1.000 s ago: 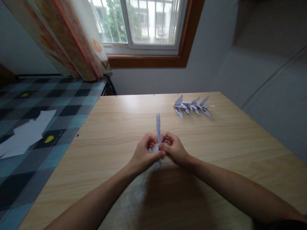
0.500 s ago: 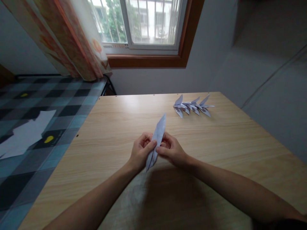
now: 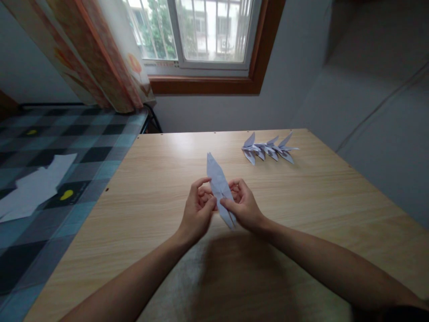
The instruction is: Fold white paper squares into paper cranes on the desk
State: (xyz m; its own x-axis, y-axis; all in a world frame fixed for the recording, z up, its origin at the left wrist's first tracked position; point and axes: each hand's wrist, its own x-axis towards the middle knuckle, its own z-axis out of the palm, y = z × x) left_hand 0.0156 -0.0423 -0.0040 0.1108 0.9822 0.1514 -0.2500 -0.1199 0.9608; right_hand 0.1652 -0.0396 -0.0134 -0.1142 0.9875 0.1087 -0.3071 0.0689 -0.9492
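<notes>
Between my hands is a long, pointed piece of folded white paper, held above the table and leaning with its top to the left. My right hand pinches its lower part, thumb on the front face and fingers curled behind. My left hand is closed at the paper's left edge, with index fingertip and thumb against it; the other fingers are curled and partly hidden. The lower end shows a slit between folded layers. Farther back lies a folded paper piece with several pairs of leaf-like points.
The wooden table reaches toward the wall below the window. At the left is a bed with a checked cover, white paper sheets lying on it. A curtain hangs beside the window.
The folded paper has turned from leaning right to leaning left. My left thumb has moved off its front face to the edge, while my right thumb stays on the front.
</notes>
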